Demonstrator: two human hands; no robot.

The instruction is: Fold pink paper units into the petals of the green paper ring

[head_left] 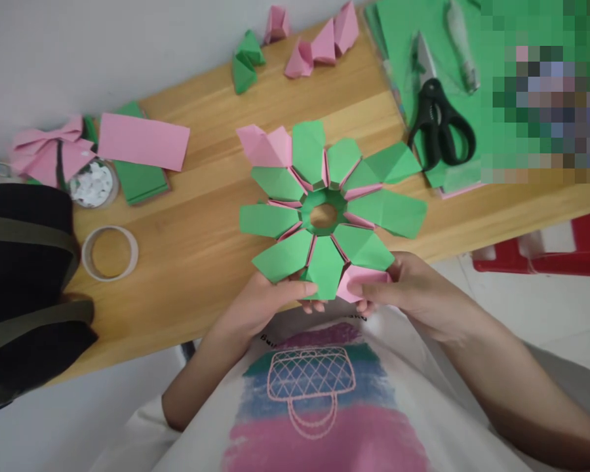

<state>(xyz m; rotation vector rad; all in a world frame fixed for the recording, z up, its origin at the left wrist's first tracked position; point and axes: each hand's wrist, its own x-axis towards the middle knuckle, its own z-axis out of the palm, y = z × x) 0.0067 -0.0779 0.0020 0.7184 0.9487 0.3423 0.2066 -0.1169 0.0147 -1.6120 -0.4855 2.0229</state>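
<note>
Mostly green, the paper ring [323, 196] shows pink.

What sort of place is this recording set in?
Probably an indoor papercraft spot, home or classroom unclear: scissors, folded pink pieces on a wooden table, and a green-and-pink paper ring.

Most of the fingers [311, 288] are hidden under the paper flower [341, 208]. Black bag [24, 262] on the left's cut off, and the far-right clutter [550, 88] is just pixel mush, can't tell.
</note>
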